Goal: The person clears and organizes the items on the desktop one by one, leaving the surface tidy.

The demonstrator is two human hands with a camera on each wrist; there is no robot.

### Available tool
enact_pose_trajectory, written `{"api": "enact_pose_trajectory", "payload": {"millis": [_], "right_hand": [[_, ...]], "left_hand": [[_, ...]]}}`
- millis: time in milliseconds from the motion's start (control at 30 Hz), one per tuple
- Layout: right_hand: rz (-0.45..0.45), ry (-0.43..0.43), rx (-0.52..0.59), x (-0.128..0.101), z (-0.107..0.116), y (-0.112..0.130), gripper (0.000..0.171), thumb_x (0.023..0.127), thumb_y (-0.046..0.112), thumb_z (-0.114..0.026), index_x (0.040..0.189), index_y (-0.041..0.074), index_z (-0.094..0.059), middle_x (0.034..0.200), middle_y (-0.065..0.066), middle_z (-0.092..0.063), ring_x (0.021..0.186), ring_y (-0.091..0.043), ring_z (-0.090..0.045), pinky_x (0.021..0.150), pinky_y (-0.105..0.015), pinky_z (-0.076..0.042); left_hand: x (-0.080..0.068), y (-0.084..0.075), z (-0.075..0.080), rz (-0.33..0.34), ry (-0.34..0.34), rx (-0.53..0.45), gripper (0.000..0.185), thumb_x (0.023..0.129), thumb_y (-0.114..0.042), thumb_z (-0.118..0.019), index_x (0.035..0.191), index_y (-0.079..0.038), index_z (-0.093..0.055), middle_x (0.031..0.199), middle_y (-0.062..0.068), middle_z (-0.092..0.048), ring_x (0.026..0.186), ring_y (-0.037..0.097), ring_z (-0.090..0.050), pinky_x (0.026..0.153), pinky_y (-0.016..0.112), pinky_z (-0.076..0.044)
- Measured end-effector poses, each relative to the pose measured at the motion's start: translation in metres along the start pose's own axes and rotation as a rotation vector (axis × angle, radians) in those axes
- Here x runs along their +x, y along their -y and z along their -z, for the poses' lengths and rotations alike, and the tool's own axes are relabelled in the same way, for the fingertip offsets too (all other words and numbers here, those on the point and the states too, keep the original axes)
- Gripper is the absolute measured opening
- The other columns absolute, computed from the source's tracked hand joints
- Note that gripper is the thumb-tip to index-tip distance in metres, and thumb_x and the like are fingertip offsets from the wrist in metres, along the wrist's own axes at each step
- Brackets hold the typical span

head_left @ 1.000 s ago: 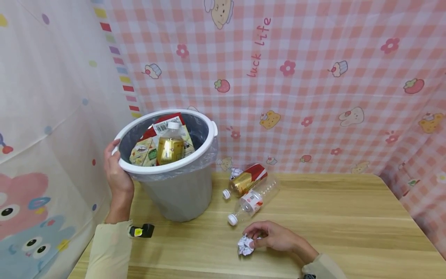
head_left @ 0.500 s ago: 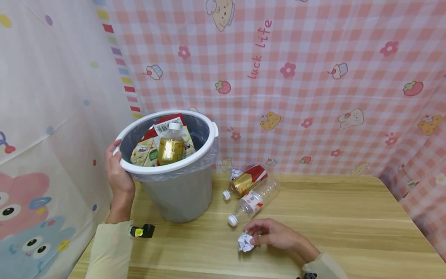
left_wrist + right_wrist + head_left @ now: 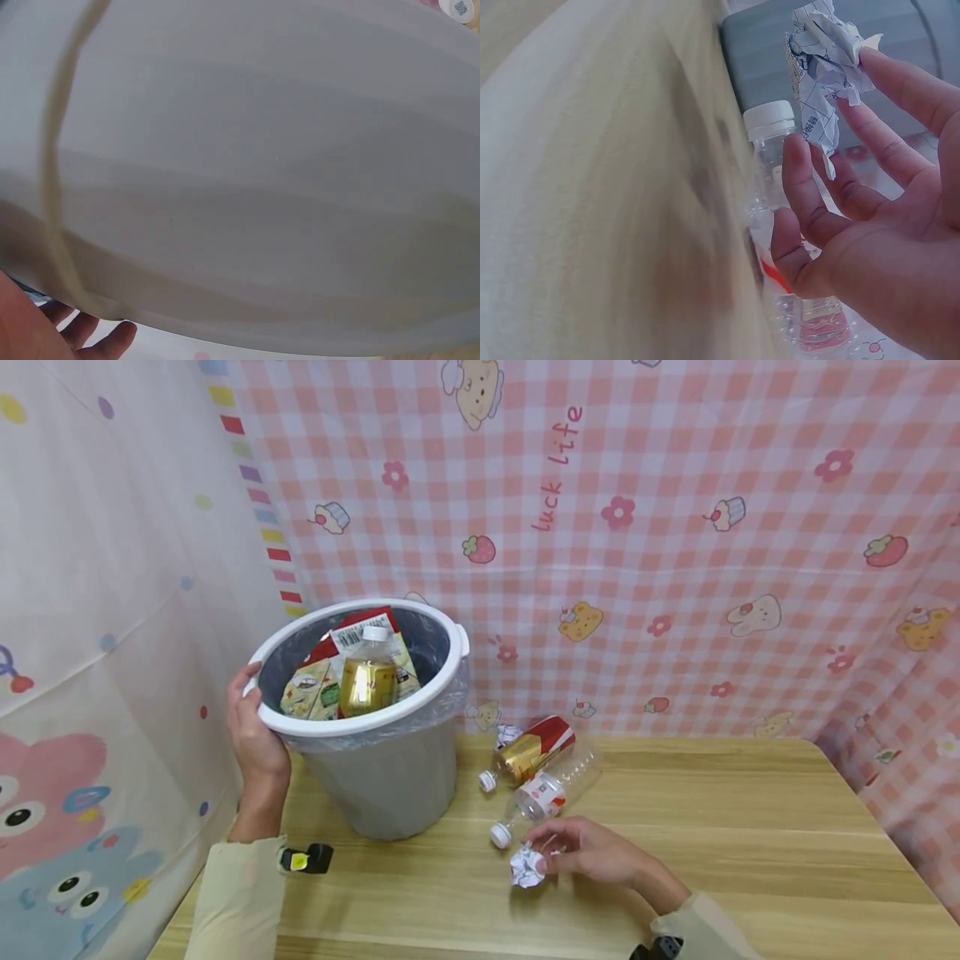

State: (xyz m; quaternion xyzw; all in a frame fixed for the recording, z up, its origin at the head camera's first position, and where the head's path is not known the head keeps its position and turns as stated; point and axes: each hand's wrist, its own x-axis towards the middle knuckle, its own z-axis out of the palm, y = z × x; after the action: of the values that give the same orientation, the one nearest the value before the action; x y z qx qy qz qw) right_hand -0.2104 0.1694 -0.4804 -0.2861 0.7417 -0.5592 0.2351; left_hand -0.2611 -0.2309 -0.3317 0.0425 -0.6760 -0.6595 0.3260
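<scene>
My left hand [image 3: 258, 747] grips the white rim of a grey trash bin [image 3: 390, 789] at the left of the table; the thumb side is partly hidden. In the left wrist view the bin's wall [image 3: 262, 150] fills the picture, with fingertips [image 3: 109, 343] at its lower edge. Between thumb and fingers, my right hand [image 3: 600, 854] pinches a crumpled paper ball [image 3: 527, 867], just above the tabletop. The right wrist view shows the printed paper [image 3: 825, 67] at the fingertips. Just behind that hand lies a clear plastic bottle [image 3: 543, 795] with a white cap.
Beside the clear bottle lies a gold-and-red labelled bottle [image 3: 536, 749], with another crumpled paper [image 3: 507, 737] behind it. Inside the lined bin are a gold-labelled bottle [image 3: 369, 685] and cartons [image 3: 307, 687]. A pink checked cloth [image 3: 675, 552] hangs behind the wooden table [image 3: 750, 827].
My right hand has lifted the paper ball slightly and moved a little away from me, toward the clear bottle. The left hand and the bin have stayed in place.
</scene>
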Motion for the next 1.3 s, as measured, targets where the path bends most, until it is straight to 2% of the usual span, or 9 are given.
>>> {"api": "enact_pose_trajectory", "payload": {"millis": [200,500,767,1033,1300], "right_hand": [[0.003,-0.02,-0.018,0.0,0.001,0.006,0.036,0.091,0.012,-0.067,0.125,0.002,-0.061,0.109,-0.014,-0.065,0.101,-0.023,-0.061,0.088,-0.027,-0.049],[-0.009,-0.068,-0.084,0.0,0.009,0.014,0.033,0.092,0.017,-0.068,0.123,0.008,-0.064,0.108,-0.008,-0.066,0.103,-0.023,-0.059,0.089,-0.028,-0.048],[-0.01,-0.091,-0.083,0.001,0.016,0.021,0.034,0.093,0.016,-0.067,0.124,0.005,-0.062,0.111,-0.011,-0.065,0.106,-0.025,-0.059,0.091,-0.027,-0.048],[-0.021,-0.125,-0.086,0.002,0.024,0.034,0.042,0.093,0.018,-0.068,0.131,0.003,-0.059,0.118,-0.011,-0.063,0.111,-0.028,-0.056,0.092,-0.028,-0.049],[-0.048,-0.158,-0.069,0.002,0.033,0.046,0.039,0.093,0.018,-0.068,0.13,0.006,-0.06,0.123,-0.013,-0.06,0.114,-0.03,-0.055,0.09,-0.03,-0.051]], "left_hand": [[0.0,0.002,0.001,-0.004,-0.001,-0.003,0.044,0.103,-0.029,-0.028,0.142,-0.019,-0.045,0.144,0.004,-0.048,0.124,0.023,-0.048,0.106,0.034,-0.044],[-0.001,0.003,0.002,0.0,-0.006,0.01,0.044,0.103,-0.03,-0.028,0.142,-0.021,-0.045,0.144,0.003,-0.048,0.123,0.022,-0.049,0.103,0.031,-0.045],[-0.001,0.003,0.002,0.003,-0.005,0.023,0.044,0.103,-0.031,-0.028,0.143,-0.021,-0.044,0.143,0.002,-0.048,0.122,0.023,-0.049,0.1,0.029,-0.047],[0.0,0.002,0.001,0.002,0.003,0.01,0.044,0.103,-0.031,-0.029,0.143,-0.022,-0.044,0.144,0.002,-0.048,0.122,0.022,-0.05,0.098,0.027,-0.049],[0.001,0.002,0.001,-0.007,0.007,0.022,0.044,0.103,-0.031,-0.029,0.143,-0.022,-0.044,0.143,0.002,-0.048,0.12,0.021,-0.051,0.094,0.024,-0.05]]}}
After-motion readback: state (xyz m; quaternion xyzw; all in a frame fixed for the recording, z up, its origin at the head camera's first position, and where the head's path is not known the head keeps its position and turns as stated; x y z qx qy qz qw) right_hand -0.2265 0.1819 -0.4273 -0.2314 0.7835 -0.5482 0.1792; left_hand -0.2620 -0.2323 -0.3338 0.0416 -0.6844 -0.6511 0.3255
